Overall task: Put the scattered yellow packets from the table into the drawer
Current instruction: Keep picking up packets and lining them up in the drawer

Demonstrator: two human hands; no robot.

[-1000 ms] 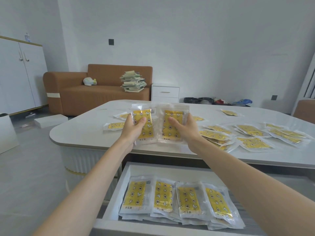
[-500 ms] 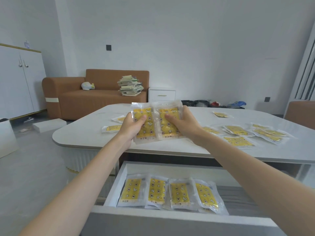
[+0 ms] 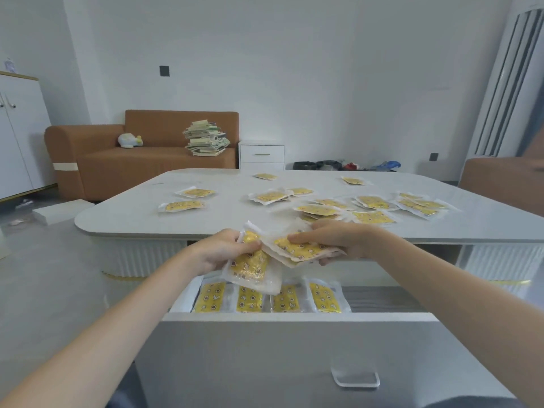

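While L hand (image 3: 223, 251) pinches a limp packet (image 3: 250, 267) by its top & R hand (image 3: 338, 242) grips a loose stack (image 3: 300, 249) above the drawer (image 3: 294, 343), one may slip & land askew.

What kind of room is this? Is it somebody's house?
Most likely a living room in someone's home. A brown sofa stands against the wall, with a white cupboard to its left and a big white table in front.
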